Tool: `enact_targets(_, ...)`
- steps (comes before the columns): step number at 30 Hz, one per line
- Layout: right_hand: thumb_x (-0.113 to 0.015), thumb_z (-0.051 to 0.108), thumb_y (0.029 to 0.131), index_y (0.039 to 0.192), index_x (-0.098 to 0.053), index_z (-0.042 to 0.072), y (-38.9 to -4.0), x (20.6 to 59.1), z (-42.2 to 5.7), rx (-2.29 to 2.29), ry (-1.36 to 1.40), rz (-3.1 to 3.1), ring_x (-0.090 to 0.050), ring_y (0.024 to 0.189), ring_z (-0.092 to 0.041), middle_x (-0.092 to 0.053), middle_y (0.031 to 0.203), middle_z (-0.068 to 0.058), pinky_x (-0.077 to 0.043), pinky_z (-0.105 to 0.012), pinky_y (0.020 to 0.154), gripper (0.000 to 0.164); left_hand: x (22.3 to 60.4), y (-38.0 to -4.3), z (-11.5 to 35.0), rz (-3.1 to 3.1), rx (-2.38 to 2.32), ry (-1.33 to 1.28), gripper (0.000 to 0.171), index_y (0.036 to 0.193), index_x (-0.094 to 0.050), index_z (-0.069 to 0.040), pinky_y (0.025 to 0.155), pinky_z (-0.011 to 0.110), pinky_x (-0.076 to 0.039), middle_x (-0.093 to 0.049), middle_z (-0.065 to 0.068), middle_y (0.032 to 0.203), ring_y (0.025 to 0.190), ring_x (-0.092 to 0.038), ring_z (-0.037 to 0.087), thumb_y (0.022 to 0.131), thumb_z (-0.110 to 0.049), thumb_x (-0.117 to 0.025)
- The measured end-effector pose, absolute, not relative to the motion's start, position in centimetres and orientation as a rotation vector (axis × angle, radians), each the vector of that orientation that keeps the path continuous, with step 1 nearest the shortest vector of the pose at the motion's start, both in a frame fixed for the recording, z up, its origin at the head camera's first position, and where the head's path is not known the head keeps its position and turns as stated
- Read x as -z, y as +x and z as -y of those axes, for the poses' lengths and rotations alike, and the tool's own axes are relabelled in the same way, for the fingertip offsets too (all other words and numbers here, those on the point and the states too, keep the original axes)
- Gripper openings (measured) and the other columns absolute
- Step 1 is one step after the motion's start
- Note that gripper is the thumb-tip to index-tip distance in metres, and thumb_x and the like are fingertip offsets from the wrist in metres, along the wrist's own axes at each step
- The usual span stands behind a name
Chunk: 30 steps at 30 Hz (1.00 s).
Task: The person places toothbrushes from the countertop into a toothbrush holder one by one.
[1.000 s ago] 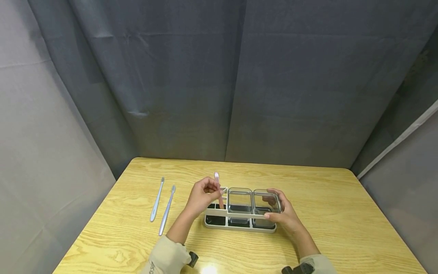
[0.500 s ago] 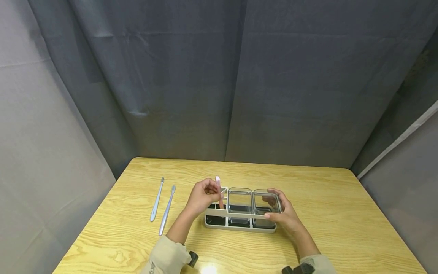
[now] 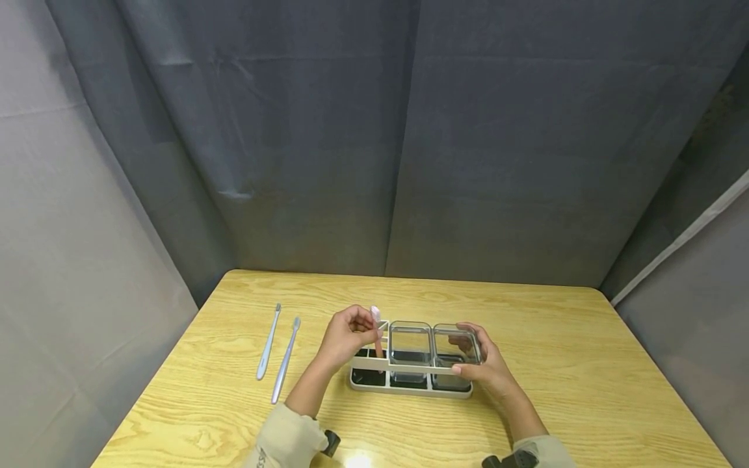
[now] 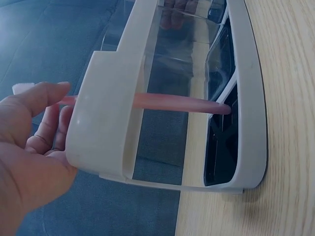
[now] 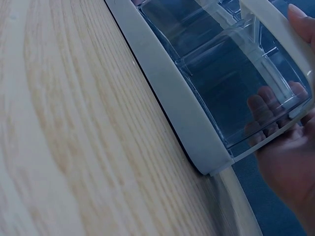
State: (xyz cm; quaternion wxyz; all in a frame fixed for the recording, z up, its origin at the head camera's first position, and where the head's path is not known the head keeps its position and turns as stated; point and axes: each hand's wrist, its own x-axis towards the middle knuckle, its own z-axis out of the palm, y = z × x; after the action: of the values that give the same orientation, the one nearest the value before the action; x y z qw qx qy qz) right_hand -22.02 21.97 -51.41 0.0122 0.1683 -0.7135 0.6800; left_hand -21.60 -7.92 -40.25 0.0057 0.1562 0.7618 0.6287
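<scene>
My left hand (image 3: 345, 335) pinches a pink toothbrush (image 4: 167, 102) near its white-bristled head. The brush stands upright through the left slot of a white toothbrush holder (image 3: 370, 363), its handle end down at the black base tray (image 4: 221, 152) in the left wrist view. Around the holder's right end, my right hand (image 3: 488, 370) keeps its grip, thumb in front and fingers behind. Two clear cups (image 3: 411, 341) sit side by side in the holder; the right hand's fingers show through the right-hand one.
Two more toothbrushes lie on the wooden table (image 3: 585, 377) left of the holder: a light blue one (image 3: 268, 343) and a bluish-purple one (image 3: 285, 361). Grey curtains (image 3: 292, 162) hang behind the table's far edge and at both sides.
The pink toothbrush has slid lower through the holder's slot, its head now close above the left hand's fingers. The right hand and the holder have stayed put.
</scene>
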Motion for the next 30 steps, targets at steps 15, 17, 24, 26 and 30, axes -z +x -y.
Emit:
enact_targets(15, -0.071, -0.001, 0.071, 0.137, -0.033, 0.006, -21.4, 52.0, -21.8, -2.244, 0.463, 2.185, -0.038, 0.121, -0.04, -0.046, 0.127, -0.025, -0.024, -0.059, 0.099, 0.077, 40.9, -20.8, 9.9, -2.298, -2.041, 0.494, 0.028, 0.104, -0.058, 0.006, 0.078, 0.028, -0.05, -0.057, 0.022, 0.101, 0.091, -0.057, 0.031, 0.079, 0.005, -0.069)
enact_targets(17, -0.071, -0.001, 0.071, 0.137, -0.032, 0.005, -21.5, 52.0, -21.9, -2.237, 0.471, 2.191, -0.038, 0.121, -0.04, -0.046, 0.128, -0.025, -0.025, -0.059, 0.099, 0.077, 40.9, -20.8, 10.4, -2.287, -2.034, 0.528, 0.031, 0.108, -0.057, 0.006, 0.079, 0.029, -0.05, -0.056, 0.022, 0.105, 0.095, -0.056, 0.034, 0.08, 0.003, -0.069)
enact_targets(24, -0.071, -0.001, 0.071, 0.137, -0.033, 0.005, -21.7, 51.8, -21.7, -2.208, 0.465, 2.191, -0.039, 0.119, -0.04, -0.047, 0.126, -0.026, -0.03, -0.055, 0.096, 0.077, 40.7, -21.1, 12.2, -2.286, -2.0, 0.64, 0.037, 0.116, -0.054, 0.009, 0.086, 0.042, -0.047, -0.053, 0.027, 0.115, 0.103, -0.051, 0.044, 0.083, -0.001, -0.068)
enact_targets(26, -0.072, -0.001, 0.071, 0.137, -0.033, 0.006, -21.7, 51.6, -21.6, -2.208, 0.462, 2.186, -0.039, 0.119, -0.04, -0.047, 0.126, -0.026, -0.03, -0.054, 0.096, 0.077, 40.7, -21.1, 12.8, -2.3, -1.99, 0.656, 0.039, 0.117, -0.053, 0.009, 0.086, 0.046, -0.045, -0.052, 0.027, 0.116, 0.104, -0.051, 0.044, 0.083, -0.002, -0.068)
enact_targets(30, -0.071, -0.001, 0.071, 0.137, -0.033, 0.005, -21.8, 51.4, -21.6, -2.197, 0.477, 2.184, -0.039, 0.119, -0.04, -0.046, 0.126, -0.027, -0.03, -0.054, 0.096, 0.077, 40.7, -21.4, 13.8, -2.305, -1.981, 0.679, 0.039, 0.118, -0.052, 0.01, 0.087, 0.048, -0.044, -0.052, 0.027, 0.116, 0.105, -0.049, 0.045, 0.083, 0.0, -0.067)
